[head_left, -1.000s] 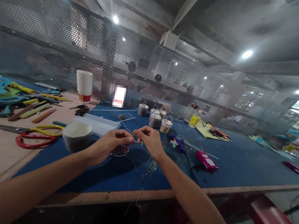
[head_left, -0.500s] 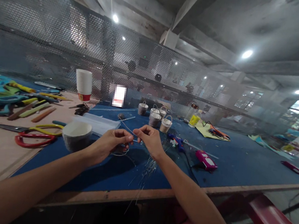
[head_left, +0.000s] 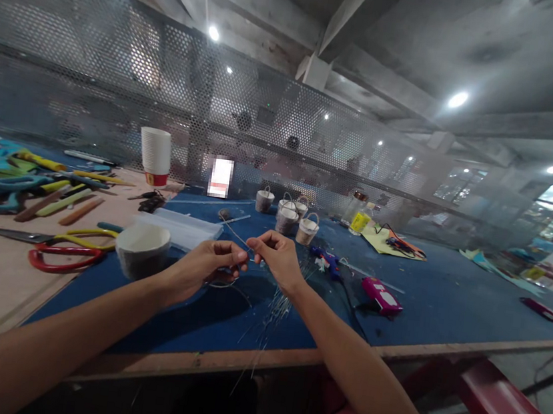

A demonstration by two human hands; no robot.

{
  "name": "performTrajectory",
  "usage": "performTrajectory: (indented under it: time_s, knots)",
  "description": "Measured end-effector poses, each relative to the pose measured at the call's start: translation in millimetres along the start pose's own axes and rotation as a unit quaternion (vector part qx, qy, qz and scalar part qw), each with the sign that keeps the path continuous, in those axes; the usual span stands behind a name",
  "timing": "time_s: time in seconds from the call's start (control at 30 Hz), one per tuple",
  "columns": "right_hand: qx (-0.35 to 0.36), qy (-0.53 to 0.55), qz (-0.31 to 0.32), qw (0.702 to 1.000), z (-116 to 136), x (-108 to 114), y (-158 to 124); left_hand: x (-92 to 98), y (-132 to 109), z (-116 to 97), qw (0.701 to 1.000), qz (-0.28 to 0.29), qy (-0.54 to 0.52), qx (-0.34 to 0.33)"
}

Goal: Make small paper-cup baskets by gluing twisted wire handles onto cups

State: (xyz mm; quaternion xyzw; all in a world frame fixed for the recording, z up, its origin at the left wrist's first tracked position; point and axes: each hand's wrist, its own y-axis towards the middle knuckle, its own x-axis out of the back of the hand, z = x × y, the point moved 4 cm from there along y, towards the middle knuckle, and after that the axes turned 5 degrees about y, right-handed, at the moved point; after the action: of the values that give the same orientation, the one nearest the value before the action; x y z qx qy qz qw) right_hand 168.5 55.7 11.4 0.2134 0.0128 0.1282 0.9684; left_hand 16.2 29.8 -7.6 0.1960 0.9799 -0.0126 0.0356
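Note:
Above the blue mat, my right hand (head_left: 277, 259) pinches a thin grey cord (head_left: 235, 231) between thumb and fingertips. The cord slants up and left to a small grey ball (head_left: 225, 215). Close beside it, my left hand (head_left: 211, 265) is closed in a pinch at the thin strand between the hands; the fingertips hide the exact grip. Beneath the left hand lies a loop of thin cord or wire (head_left: 222, 284), partly covered. A grey-sided paper cup (head_left: 141, 254) stands left of that hand. Loose thin strands (head_left: 279, 307) lie below my right wrist.
Several small handled buckets (head_left: 285, 221) stand beyond my hands. To the right are a blue glue gun (head_left: 327, 262) and a magenta box (head_left: 380, 296). Red-and-yellow-handled scissors (head_left: 66, 258), stacked paper cups (head_left: 156, 155) and clear plastic sheets (head_left: 185, 231) sit left.
My left fingertips have shifted slightly right, nearer the right hand's fingers. The right hand and everything on the table look nearly the same.

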Motion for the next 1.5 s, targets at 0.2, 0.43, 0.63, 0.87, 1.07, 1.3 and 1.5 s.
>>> performTrajectory:
  time_s: [0.2,0.43,0.63,0.87,1.07,1.3,1.5]
  knots:
    - [-0.003,0.029,0.001,1.000,-3,1,2,-1.7,-1,1,1.000,0.016,-0.004,0.017]
    - [-0.020,0.041,0.005,0.999,-4,0,1,-0.3,-1,1,1.000,0.011,0.003,-0.009]
    - [-0.023,0.054,0.002,0.998,-6,1,2,-2.8,-3,0,1.000,0.019,0.001,0.009]
    - [-0.027,0.049,0.008,0.998,-6,-1,1,-1.9,-1,-1,1.000,0.005,-0.018,0.002]
    - [-0.036,0.066,0.028,0.997,-2,-2,1,-1.3,1,0,0.997,0.009,-0.077,0.002]
    - [-0.038,0.102,0.067,0.992,3,-5,-1,2.3,2,-1,0.992,-0.001,-0.127,0.006]
    - [-0.006,0.049,0.046,0.998,5,-3,-1,2.2,3,2,0.992,0.011,-0.123,0.015]
